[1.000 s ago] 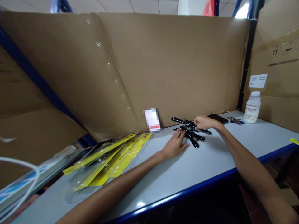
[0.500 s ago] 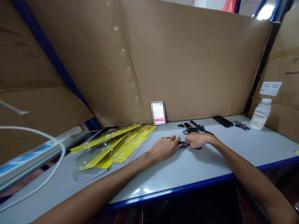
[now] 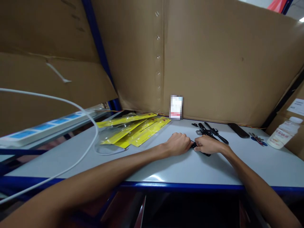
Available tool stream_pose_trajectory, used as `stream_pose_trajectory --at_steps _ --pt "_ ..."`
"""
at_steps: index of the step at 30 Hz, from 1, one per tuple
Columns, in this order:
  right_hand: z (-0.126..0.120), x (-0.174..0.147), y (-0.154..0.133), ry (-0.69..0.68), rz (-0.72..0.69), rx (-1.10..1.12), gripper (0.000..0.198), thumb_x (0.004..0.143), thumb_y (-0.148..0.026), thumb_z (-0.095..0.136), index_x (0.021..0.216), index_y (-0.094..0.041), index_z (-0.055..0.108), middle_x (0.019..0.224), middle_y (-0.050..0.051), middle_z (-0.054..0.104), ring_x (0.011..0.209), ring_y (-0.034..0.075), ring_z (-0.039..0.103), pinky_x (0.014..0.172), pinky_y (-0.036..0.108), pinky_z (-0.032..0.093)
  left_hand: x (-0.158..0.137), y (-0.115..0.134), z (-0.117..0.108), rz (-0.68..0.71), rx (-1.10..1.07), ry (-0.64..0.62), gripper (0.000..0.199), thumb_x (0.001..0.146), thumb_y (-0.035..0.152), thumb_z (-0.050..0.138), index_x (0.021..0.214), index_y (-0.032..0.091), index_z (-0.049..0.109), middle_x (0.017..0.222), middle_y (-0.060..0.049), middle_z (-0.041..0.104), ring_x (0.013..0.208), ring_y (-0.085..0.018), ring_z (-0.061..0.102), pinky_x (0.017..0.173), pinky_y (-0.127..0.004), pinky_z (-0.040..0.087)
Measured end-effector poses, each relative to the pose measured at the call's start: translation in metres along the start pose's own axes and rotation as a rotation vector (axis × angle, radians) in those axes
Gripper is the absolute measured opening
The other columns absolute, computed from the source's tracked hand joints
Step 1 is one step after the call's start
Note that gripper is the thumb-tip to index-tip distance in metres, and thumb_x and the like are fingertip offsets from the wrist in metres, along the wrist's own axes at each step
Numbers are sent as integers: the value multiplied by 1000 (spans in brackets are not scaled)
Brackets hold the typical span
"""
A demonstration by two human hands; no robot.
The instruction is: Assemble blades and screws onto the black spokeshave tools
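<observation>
Just above the grey tabletop, both hands meet at a small black part point(image 3: 193, 144), mostly covered by fingers, so its kind does not show. My left hand point(image 3: 178, 144) is closed in a fist around its left end. Opposite it, the fingers of my right hand point(image 3: 209, 144) are closed on the right end. A longer black piece point(image 3: 206, 154) sticks out beneath my right hand; whether it joins the held part I cannot tell. Behind that hand lie black tool-like pieces point(image 3: 215, 133), one long and slim. A tiny black piece point(image 3: 194, 124) lies farther back.
Yellow cards with clear plastic packaging point(image 3: 142, 133) spread over the table's left side. A phone-like screen point(image 3: 176, 107) leans on the cardboard wall. Rightward lie a dark phone point(image 3: 238, 130), keys point(image 3: 257, 139) and a plastic bottle point(image 3: 285, 133). A white cable point(image 3: 91, 144) loops at left.
The camera view has swung left, so the scene sits farther right. My left hand has curled from flatter fingers into a fist, and less of the black part shows between the hands.
</observation>
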State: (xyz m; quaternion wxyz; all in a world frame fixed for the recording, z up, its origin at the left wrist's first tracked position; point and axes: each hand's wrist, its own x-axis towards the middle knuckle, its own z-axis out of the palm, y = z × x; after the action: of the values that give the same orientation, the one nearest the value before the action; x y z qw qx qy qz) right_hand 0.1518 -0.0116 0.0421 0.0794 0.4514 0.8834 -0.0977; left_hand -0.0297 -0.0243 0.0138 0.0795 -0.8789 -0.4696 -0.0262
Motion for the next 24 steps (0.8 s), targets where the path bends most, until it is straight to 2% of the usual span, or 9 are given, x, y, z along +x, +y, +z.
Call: stream_pose_trajectory --at_steps 3,6,8,10,13,20,24 --pt "2 1 -3 4 0 -19 17 91 -29 57 86 -15 64 77 7 64 73 19 56 61 28 32 4 -1 5 -60 -34 12 42 100 30 40 88 12 76 86 -20 73 81 -33 72 68 -39 48" --pt "2 3 -3 4 1 -6 17 92 -30 57 85 -15 64 76 6 62 71 19 54 61 28 32 5 -6 5 -96 -72 32 29 96 26 46 90 13 72 86 -17 73 78 -30 71 67 -37 47" --pt "2 5 0 -7 -5 20 19 92 -32 58 84 -16 63 72 4 60 68 18 53 60 28 32 4 -11 4 -22 -88 66 24 97 25 46 101 15 67 87 -13 74 76 -27 70 66 -34 45" --pt "2 7 4 -22 -18 48 18 91 -31 59 82 -16 63 68 2 58 66 17 51 60 28 32 2 -16 2 126 -74 87 23 100 27 44 110 17 63 94 -11 74 76 -24 69 65 -33 44" --pt "3 8 10 -35 -17 75 17 91 -30 59 82 -16 63 65 1 57 64 17 52 59 28 32 1 -21 0 266 -4 88 28 104 33 42 112 18 64 98 -12 73 73 -22 68 64 -32 42" --pt "6 7 17 -4 22 41 20 92 -34 60 92 -14 65 75 6 64 71 19 57 59 27 33 4 -24 6 267 -68 66 29 103 31 45 92 17 68 86 -9 73 70 -20 66 64 -31 40" --pt "4 6 14 -11 3 -10 19 93 -32 57 90 -14 65 77 7 66 72 20 58 60 28 32 5 -20 8 286 -84 77 24 102 29 44 100 18 65 82 -7 73 65 -19 64 63 -31 41"
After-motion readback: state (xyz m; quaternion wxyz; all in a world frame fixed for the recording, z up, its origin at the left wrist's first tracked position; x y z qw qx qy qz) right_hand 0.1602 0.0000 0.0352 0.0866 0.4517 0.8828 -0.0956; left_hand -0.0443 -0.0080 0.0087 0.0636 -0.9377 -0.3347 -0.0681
